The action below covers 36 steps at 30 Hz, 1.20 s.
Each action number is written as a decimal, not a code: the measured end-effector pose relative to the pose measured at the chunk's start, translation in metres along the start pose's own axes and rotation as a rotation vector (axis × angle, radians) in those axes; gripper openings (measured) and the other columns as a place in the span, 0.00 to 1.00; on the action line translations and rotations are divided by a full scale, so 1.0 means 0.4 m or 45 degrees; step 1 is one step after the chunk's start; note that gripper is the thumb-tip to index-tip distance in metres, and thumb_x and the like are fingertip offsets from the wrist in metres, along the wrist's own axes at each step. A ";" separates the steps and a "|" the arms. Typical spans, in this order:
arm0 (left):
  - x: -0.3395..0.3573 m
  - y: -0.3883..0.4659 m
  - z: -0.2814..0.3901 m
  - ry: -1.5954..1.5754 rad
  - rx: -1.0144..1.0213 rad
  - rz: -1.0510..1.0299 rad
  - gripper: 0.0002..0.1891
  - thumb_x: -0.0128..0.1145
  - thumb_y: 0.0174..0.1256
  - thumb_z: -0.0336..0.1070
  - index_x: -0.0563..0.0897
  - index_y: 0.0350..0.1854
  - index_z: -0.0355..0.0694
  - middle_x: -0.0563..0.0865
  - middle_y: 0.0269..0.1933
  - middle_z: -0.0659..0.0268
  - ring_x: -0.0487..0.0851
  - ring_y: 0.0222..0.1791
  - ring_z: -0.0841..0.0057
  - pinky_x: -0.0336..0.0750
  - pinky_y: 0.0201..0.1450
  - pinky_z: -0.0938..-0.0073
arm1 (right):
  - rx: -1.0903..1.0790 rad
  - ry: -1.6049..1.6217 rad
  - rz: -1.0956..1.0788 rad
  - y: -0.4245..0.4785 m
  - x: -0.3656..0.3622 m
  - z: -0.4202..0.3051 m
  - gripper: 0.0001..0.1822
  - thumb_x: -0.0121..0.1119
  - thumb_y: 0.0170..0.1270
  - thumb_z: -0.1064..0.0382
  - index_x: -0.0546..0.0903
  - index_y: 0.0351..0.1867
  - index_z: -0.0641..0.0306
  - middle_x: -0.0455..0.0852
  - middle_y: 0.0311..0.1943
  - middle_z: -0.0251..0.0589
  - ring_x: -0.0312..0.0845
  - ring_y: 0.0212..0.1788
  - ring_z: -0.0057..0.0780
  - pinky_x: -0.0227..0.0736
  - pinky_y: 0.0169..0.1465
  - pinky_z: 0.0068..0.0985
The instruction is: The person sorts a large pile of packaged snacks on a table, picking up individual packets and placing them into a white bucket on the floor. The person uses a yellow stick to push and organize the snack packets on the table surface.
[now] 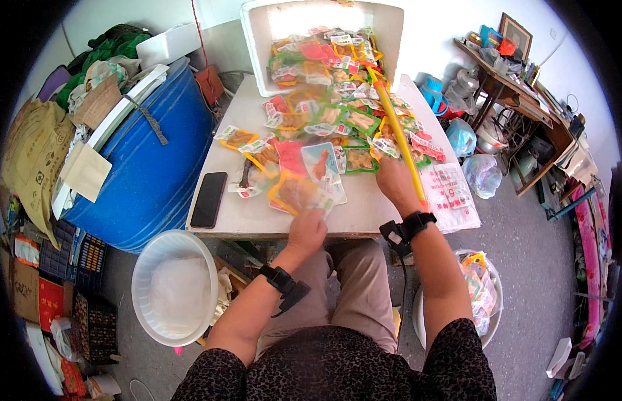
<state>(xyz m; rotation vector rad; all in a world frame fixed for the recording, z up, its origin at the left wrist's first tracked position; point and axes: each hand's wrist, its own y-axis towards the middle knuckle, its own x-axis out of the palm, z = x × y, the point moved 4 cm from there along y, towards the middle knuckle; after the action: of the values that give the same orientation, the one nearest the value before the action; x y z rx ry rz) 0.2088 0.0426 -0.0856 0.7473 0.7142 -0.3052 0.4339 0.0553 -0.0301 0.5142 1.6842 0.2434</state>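
My left hand [307, 231] is over the table's front edge, its fingers pinching a yellow-edged food packet [294, 193], slightly blurred. My right hand [394, 184] rests among the packets, fingers curled, close beside a yellow pole [397, 131] with orange-red bands. A yellow-edged packet [386, 142] touches its fingertips; whether they grip it is unclear. Between the hands lie a red packet [291, 158] and a clear-fronted packet with a drumstick [321, 165]. Many sealed packets spill from a white foam box [254, 55] tipped on its side at the table's back.
A black phone [209, 199] lies at the white table's [251, 216] left edge. Printed plastic bags [449, 195] hang over its right corner. Below stand a white tub [174, 288] and a basin [496, 321] of packets. A large blue barrel [155, 165] borders the left side.
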 end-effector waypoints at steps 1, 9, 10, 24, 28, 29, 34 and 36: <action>0.001 -0.001 -0.002 0.005 -0.006 -0.003 0.10 0.47 0.46 0.30 0.73 0.33 0.36 0.74 0.25 0.56 0.72 0.28 0.60 0.66 0.31 0.65 | 0.035 0.077 0.012 -0.010 -0.013 -0.012 0.08 0.43 0.49 0.68 0.73 0.22 0.70 0.76 0.21 0.53 0.74 0.24 0.42 0.69 0.28 0.34; 0.007 0.003 0.001 -0.026 -0.053 -0.005 0.13 0.48 0.46 0.29 0.71 0.38 0.36 0.74 0.25 0.56 0.73 0.28 0.60 0.67 0.31 0.65 | 0.767 1.802 -0.210 -0.148 0.048 -0.045 0.07 0.49 0.54 0.64 0.70 0.25 0.65 0.72 0.14 0.37 0.67 0.15 0.21 0.63 0.19 0.17; 0.007 0.002 -0.003 -0.039 -0.064 0.011 0.14 0.48 0.46 0.29 0.71 0.39 0.36 0.74 0.25 0.56 0.73 0.28 0.60 0.67 0.31 0.65 | 0.814 1.938 -0.219 -0.167 0.060 -0.054 0.05 0.49 0.54 0.65 0.69 0.26 0.64 0.73 0.16 0.36 0.68 0.16 0.21 0.64 0.19 0.15; 0.016 0.015 0.044 0.302 0.173 -0.359 0.13 0.46 0.49 0.32 0.76 0.38 0.49 0.71 0.21 0.59 0.72 0.24 0.62 0.65 0.24 0.63 | 1.087 2.284 -0.828 -0.358 0.097 -0.180 0.06 0.44 0.58 0.63 0.70 0.33 0.61 0.77 0.25 0.34 0.73 0.24 0.21 0.69 0.26 0.18; 0.012 0.008 0.052 0.331 0.310 -0.243 0.10 0.44 0.50 0.33 0.76 0.35 0.49 0.71 0.22 0.60 0.72 0.24 0.62 0.65 0.23 0.64 | 0.827 1.696 -0.633 -0.353 0.059 -0.079 0.06 0.49 0.55 0.63 0.72 0.29 0.63 0.76 0.26 0.36 0.72 0.27 0.20 0.68 0.28 0.18; 0.016 0.006 0.050 0.346 0.270 -0.306 0.10 0.45 0.50 0.33 0.76 0.35 0.49 0.71 0.22 0.60 0.72 0.24 0.62 0.65 0.24 0.64 | 0.727 1.502 -0.432 -0.329 0.058 -0.032 0.06 0.51 0.53 0.64 0.72 0.28 0.64 0.75 0.26 0.36 0.71 0.28 0.20 0.68 0.28 0.18; -0.012 0.025 0.085 0.386 0.222 -0.314 0.08 0.44 0.51 0.34 0.77 0.28 0.45 0.74 0.23 0.59 0.74 0.27 0.62 0.68 0.27 0.63 | 0.483 0.814 0.123 -0.226 0.073 0.096 0.14 0.54 0.48 0.63 0.70 0.35 0.71 0.75 0.26 0.42 0.72 0.29 0.26 0.68 0.31 0.23; -0.005 0.022 0.078 0.387 0.223 -0.305 0.08 0.45 0.51 0.34 0.78 0.29 0.45 0.73 0.22 0.60 0.74 0.27 0.63 0.68 0.27 0.63 | 0.688 0.976 -0.079 -0.201 0.094 0.101 0.16 0.53 0.49 0.67 0.69 0.40 0.71 0.76 0.29 0.40 0.72 0.31 0.23 0.69 0.30 0.22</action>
<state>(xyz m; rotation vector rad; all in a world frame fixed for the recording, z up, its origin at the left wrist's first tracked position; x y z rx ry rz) 0.2267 0.0269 -0.0638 0.8862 1.0788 -0.4826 0.4537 -0.0029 -0.1060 0.8313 2.5328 -0.0891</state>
